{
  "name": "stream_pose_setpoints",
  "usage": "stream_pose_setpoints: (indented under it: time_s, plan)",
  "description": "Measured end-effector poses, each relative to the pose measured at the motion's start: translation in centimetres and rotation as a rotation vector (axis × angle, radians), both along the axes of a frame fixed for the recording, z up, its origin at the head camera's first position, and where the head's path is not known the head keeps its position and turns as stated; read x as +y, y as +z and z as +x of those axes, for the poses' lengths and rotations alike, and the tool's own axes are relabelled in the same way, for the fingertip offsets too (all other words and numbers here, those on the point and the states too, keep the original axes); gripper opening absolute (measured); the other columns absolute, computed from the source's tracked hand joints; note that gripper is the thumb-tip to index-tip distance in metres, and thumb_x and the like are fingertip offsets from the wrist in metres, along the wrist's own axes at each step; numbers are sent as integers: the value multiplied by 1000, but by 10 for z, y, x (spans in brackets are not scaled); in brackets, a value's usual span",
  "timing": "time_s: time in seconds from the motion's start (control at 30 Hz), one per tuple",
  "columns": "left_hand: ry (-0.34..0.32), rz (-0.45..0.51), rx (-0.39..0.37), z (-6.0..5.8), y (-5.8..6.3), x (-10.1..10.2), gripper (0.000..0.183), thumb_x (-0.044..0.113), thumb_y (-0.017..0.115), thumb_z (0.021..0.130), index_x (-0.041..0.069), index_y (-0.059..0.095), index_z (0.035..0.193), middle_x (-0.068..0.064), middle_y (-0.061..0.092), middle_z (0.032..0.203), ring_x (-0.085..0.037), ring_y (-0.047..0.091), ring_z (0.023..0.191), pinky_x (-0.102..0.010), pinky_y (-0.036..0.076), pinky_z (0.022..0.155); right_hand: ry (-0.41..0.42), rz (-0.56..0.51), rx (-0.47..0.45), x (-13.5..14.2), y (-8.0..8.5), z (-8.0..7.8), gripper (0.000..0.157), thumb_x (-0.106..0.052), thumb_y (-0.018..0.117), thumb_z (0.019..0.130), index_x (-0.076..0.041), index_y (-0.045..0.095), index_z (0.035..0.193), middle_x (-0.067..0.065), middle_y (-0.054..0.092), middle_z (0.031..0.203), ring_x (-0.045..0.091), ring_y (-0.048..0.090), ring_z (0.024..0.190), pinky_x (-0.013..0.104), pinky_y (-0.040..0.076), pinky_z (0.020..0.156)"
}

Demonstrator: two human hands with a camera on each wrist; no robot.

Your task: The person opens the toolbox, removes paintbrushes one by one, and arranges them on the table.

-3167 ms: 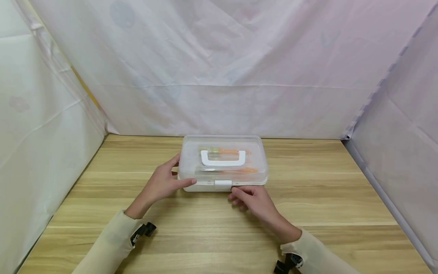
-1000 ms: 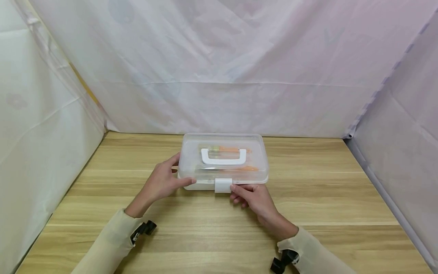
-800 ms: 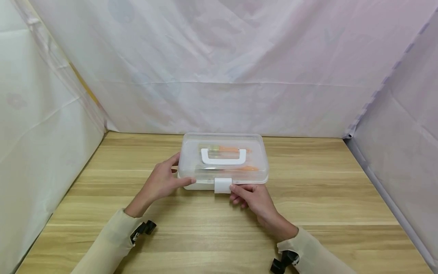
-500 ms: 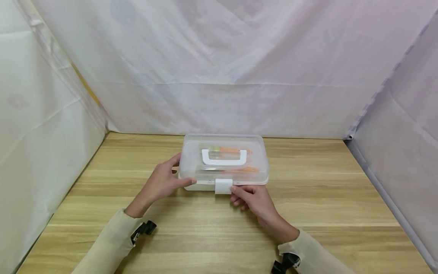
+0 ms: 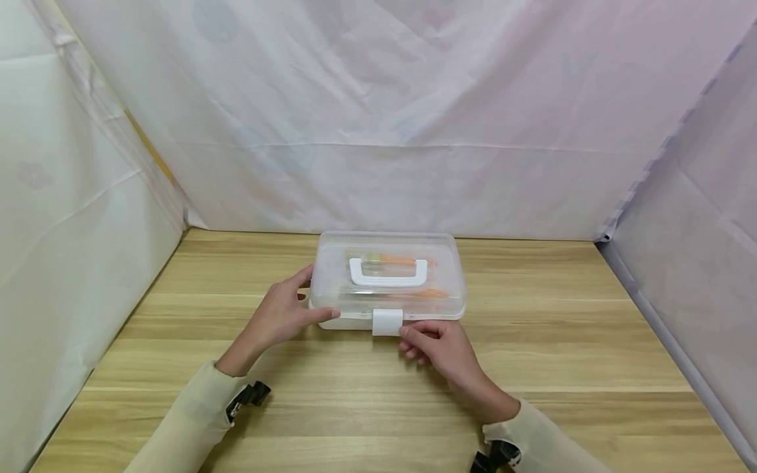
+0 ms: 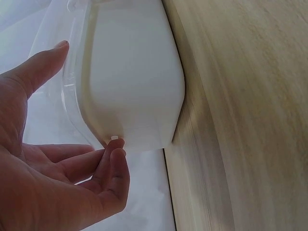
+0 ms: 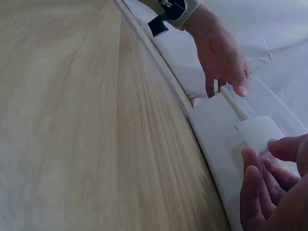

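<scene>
A plastic storage box with a clear lid and white base sits on the table, its lid down. On top is a white carrying handle. Orange-handled items show blurred through the lid. My left hand grips the box's left end, thumb on the front of the lid and fingers curled at the rim, as the left wrist view shows. At the front, the white latch tilts outward from the base. My right hand pinches the latch's right edge between thumb and fingers.
The wood-grain table runs back to a pale cloth wall close behind the box. Similar cloth hangs along the left and right sides. A black wrist camera is strapped to each sleeve.
Compared with 3.2 seconds ago, the latch has swung outward from the box front, the right hand staying at its edge. Lately the right thumb has slid slightly lower; the left hand keeps its place.
</scene>
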State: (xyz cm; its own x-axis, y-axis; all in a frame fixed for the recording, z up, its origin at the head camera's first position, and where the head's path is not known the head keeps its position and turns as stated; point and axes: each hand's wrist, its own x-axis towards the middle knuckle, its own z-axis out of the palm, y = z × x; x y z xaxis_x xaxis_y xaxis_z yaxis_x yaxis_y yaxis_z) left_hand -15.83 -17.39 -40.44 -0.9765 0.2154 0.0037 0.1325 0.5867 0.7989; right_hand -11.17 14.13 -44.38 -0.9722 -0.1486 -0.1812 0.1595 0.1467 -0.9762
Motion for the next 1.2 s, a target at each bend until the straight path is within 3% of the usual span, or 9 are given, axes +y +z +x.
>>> stream_pose_setpoints:
  time_s: [0.13,0.43,0.77,1.2]
  plan:
    - [5,1,0,0,-1,0,103,34,96,88,5,40,170,-19,63,153,-44,72,120,-52,63,88,-10,53,64,0,3,3,19,-21,86,100,-4,86,108,12,81,90,18,74,76,27,60,66]
    - [6,0,-1,1,-3,-2,104,32,97,88,8,40,171,-17,63,154,-44,71,122,-52,63,88,-1,196,318,-2,7,4,7,-13,87,98,-11,87,105,-1,79,84,20,74,73,25,57,65]
    - [0,1,5,0,-3,-1,103,33,97,88,8,41,170,-17,63,154,-46,70,123,-55,62,91,31,255,410,1,10,3,6,-12,90,95,-14,86,99,-7,78,83,13,71,71,25,57,65]
    - [5,3,1,1,-3,-2,102,33,96,88,8,41,170,-18,62,154,-47,69,124,-57,62,93,273,339,437,11,14,-3,4,-10,89,94,-10,86,97,-6,79,89,9,73,78,29,63,71]
